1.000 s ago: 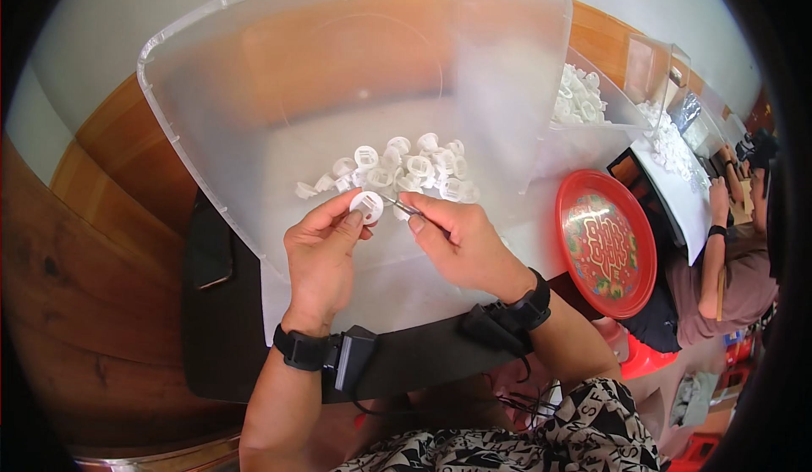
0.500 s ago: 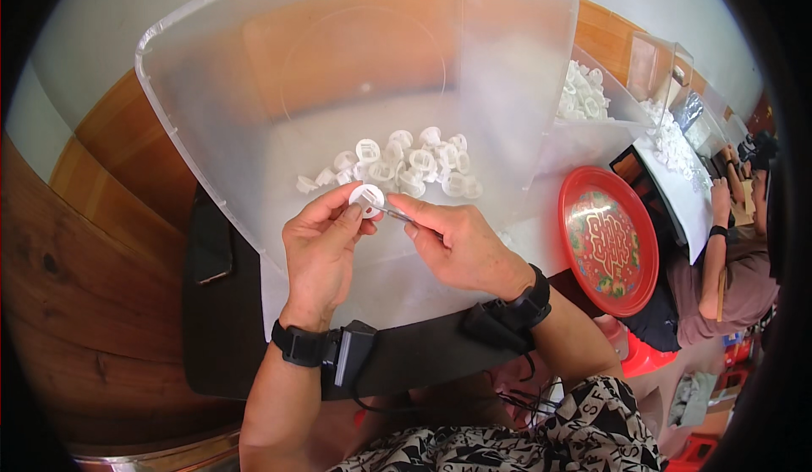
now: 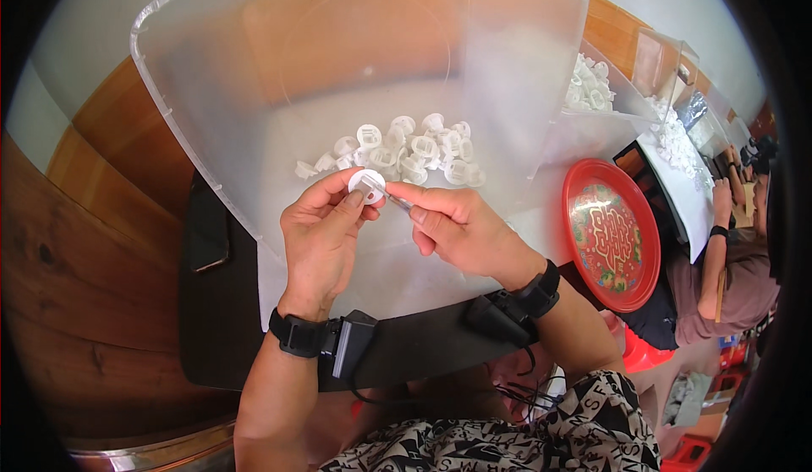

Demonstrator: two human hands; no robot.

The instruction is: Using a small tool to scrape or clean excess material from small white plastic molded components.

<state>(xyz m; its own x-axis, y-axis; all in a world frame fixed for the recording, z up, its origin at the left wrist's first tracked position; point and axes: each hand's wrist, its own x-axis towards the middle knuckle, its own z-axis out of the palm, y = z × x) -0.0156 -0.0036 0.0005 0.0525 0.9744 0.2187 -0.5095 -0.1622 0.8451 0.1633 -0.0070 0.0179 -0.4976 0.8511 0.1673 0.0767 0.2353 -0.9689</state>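
A round white plastic part (image 3: pixel 362 180) with slots in its face is pinched between the thumb and fingers of my left hand (image 3: pixel 321 231). In my right hand (image 3: pixel 469 231) is a slim metal tool (image 3: pixel 401 203), gripped between thumb and fingers. Its tip reaches the right edge of the white part; whether it is a knife or tweezers I cannot make out. Beyond both hands lies a loose heap of similar white plastic parts (image 3: pixel 414 152) inside a large translucent tub (image 3: pixel 338 104) tipped on its side.
A red round tray (image 3: pixel 575 252) stands at the right. Behind it, a clear bin (image 3: pixel 626 108) holds more white parts (image 3: pixel 589 83). A phone (image 3: pixel 210 244) lies on the dark table (image 3: pixel 203 328) at the left. At far right another person's arm (image 3: pixel 715 282) is beside a pale work surface (image 3: pixel 689 205).
My hands and the white part have shifted slightly up in the picture. My right thumb has moved along the tool. Both grips are kept.
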